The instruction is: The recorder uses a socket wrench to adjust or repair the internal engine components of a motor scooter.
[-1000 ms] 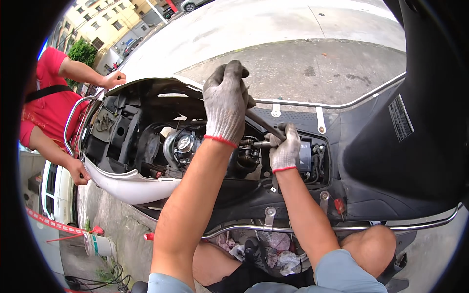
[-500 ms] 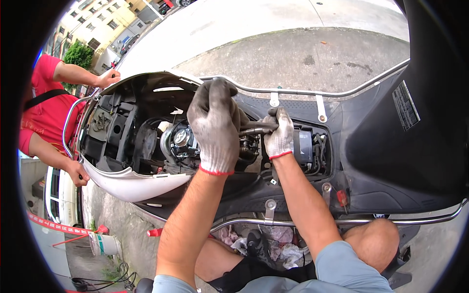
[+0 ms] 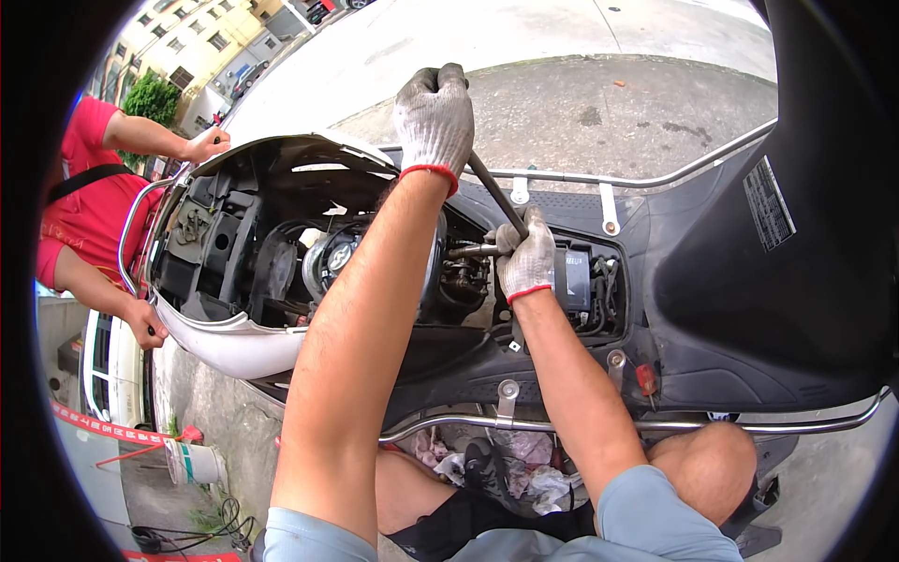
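Observation:
My left hand (image 3: 435,122), in a soiled white work glove, is closed around the far end of a long metal bar handle. That socket wrench (image 3: 496,194) slants toward me and to the right. My right hand (image 3: 527,258), gloved too, is wrapped around the joint where the handle meets a shorter shaft. This shaft runs left to the engine (image 3: 468,281) of a scooter whose seat area is opened up. Its tip is hard to make out among the dark parts. My left forearm covers part of the engine bay.
At the left, another person in red (image 3: 98,225) grips the scooter's rear rail with both hands. A battery (image 3: 575,279) sits in the floorboard opening. A red-handled screwdriver (image 3: 646,379) lies on the near footboard. Metal rails (image 3: 768,424) edge both sides. Rags (image 3: 548,487) lie below.
My left hand has moved away from me, up and slightly right, swinging the wrench handle outward. My right hand stays nearly in place at the joint. The view has shifted slightly.

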{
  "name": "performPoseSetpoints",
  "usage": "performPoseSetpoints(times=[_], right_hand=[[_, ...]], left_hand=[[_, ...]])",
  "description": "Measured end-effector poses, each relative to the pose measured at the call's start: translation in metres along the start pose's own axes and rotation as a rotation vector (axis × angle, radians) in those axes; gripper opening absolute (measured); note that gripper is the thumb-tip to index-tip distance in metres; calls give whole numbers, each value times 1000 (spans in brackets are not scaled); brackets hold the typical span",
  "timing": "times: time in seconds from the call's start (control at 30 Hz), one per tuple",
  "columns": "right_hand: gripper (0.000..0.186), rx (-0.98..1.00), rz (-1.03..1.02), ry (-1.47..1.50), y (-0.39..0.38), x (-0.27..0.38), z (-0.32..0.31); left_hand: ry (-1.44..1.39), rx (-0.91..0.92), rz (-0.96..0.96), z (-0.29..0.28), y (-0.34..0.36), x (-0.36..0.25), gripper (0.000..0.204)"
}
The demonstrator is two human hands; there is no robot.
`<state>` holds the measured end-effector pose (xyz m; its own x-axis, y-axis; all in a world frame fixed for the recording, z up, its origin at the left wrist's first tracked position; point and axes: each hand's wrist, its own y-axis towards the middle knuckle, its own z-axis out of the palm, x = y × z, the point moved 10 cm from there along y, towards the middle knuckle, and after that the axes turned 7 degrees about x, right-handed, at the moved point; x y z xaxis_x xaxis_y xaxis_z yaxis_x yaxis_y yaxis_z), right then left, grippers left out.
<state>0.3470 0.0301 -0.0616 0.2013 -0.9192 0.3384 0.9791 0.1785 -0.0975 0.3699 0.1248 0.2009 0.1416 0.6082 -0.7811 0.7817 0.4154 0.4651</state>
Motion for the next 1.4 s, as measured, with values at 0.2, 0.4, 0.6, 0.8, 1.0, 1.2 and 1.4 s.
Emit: performPoseSetpoints(times=[0.2, 0.4, 0.6, 0.8, 1.0, 1.2, 1.4], right_hand=[[35, 16, 15, 50, 9, -1, -4], [31, 40, 20, 63, 13, -4, 1], [34, 80, -1, 11, 15, 0, 4], [36, 7, 24, 55, 11, -5, 2], [37, -34, 29, 26, 11, -2, 6], [40, -87, 25, -24, 10, 0, 4], [39, -98, -5, -23, 9, 3, 5]], left_hand=[[-12, -16, 21, 5, 0, 1, 36], [-136, -56, -75, -11, -1, 6, 33], [-155, -30, -54, -12, -3, 4, 35], [16, -7, 5, 0, 22, 14, 38], [139, 34, 71, 3, 30, 13, 37], [120, 29, 107, 4, 31, 9, 37], [92, 11, 135, 4, 32, 8, 36]])
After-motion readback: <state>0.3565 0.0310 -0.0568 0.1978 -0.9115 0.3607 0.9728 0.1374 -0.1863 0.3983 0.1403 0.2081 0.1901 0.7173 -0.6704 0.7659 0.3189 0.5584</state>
